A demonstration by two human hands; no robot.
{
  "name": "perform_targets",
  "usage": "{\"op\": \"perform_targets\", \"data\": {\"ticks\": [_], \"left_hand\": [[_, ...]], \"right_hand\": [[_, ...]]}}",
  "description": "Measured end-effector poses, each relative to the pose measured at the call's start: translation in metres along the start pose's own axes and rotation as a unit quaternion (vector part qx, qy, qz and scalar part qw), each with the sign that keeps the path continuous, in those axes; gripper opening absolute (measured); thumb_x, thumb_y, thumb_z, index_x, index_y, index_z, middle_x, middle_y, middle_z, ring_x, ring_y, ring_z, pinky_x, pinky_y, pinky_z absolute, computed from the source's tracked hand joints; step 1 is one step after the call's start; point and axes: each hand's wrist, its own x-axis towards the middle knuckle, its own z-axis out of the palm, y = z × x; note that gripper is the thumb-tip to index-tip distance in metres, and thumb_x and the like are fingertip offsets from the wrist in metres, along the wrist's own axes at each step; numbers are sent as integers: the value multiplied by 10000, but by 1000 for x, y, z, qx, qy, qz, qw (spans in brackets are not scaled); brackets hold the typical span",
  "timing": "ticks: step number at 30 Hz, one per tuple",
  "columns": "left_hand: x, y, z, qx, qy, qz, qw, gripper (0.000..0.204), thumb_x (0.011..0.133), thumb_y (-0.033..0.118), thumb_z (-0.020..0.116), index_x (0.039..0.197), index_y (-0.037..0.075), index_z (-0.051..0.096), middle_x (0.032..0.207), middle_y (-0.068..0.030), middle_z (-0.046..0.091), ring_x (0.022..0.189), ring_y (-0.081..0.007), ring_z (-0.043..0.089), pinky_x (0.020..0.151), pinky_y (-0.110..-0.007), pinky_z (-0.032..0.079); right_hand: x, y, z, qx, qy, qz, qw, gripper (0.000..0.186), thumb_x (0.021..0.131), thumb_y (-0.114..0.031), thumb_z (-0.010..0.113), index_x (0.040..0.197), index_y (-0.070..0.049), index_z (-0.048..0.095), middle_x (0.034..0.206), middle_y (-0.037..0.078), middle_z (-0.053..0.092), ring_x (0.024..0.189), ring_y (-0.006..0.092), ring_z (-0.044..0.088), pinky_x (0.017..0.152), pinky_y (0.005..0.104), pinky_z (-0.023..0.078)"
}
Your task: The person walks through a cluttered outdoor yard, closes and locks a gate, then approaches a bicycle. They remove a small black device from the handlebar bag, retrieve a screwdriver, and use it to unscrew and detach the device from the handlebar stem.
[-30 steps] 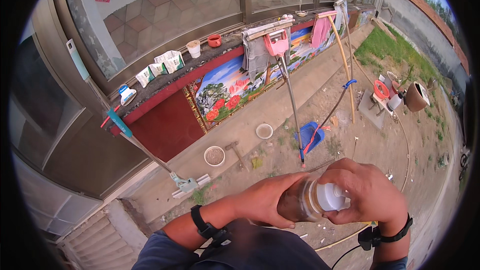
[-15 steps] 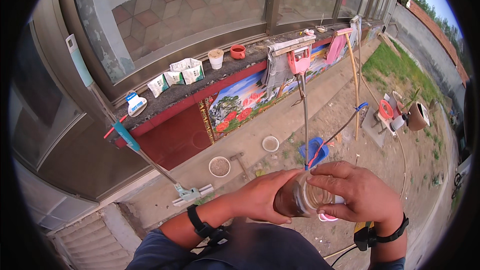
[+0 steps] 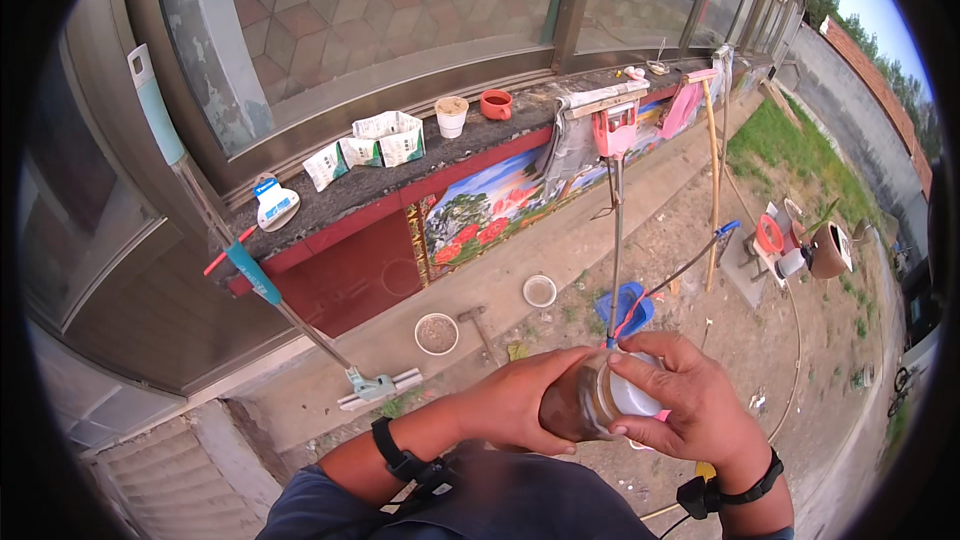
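Observation:
A jar (image 3: pixel 568 406) with brown contents lies tilted in front of my body, its mouth toward the right. My left hand (image 3: pixel 512 396) is wrapped round the jar's body. Thumb and fingers of my right hand (image 3: pixel 695 400) grip a whitish lid (image 3: pixel 634 388) at the jar's mouth. Whether the lid sits fully on the rim cannot be made out. Part of a pink thing shows behind the right fingers.
Along the dark ledge stand folded packets (image 3: pixel 390 137), a white cup (image 3: pixel 451 117) and a red mug (image 3: pixel 496 104). A mop (image 3: pixel 255 275) leans at the left. Below lie bowls (image 3: pixel 437 334), a hammer (image 3: pixel 480 330) and a blue dustpan (image 3: pixel 626 310). Potted plants (image 3: pixel 828 248) stand far right.
The whitish lid has come into view over the jar's mouth, where the glass rim showed before. My right hand has shifted left and turned; the left keeps its grip.

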Motion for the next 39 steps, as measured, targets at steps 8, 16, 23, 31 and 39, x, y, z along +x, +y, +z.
{"op": "perform_targets", "data": {"ticks": [8,16,23,31,39], "left_hand": [[4,-8,-16,-47,-56,45,996,1135,649,320,932,1591,31,368,1434,-203,605,1334,-346,603,1132,-416,465],[22,12,-35,-77,-82,43,993,1173,587,260,967,1577,30,381,1434,-185,609,1343,-305,600,1128,-406,469],[24,13,-29,62,97,50,992,1101,628,274,957,1552,29,408,1361,-192,624,1244,-353,638,1056,-416,508],[23,6,-30,91,118,38,988,1088,631,305,961,1542,35,430,1413,-204,598,1295,-372,609,1081,-432,497],[13,1,-30,61,111,26,992,1119,615,317,972,1552,36,430,1438,-219,591,1334,-376,596,1110,-445,487]], "right_hand": [[15,6,-20,121,-90,-13,989,571,773,-121,907,1311,-136,718,1349,164,641,1186,377,675,983,415,571],[36,-6,-48,42,-97,-17,994,556,764,-233,938,1265,-137,716,1253,166,670,1092,374,706,881,428,591],[38,-6,-11,-163,49,70,983,690,789,-479,879,1334,-121,656,1060,180,663,845,389,704,697,448,572],[47,7,-33,-118,-63,86,987,803,773,-547,869,1338,-29,630,1106,197,667,823,405,701,691,451,565],[49,11,-23,-100,12,-31,994,858,737,-592,880,1328,-19,638,1157,171,679,844,418,711,735,450,587]]}}
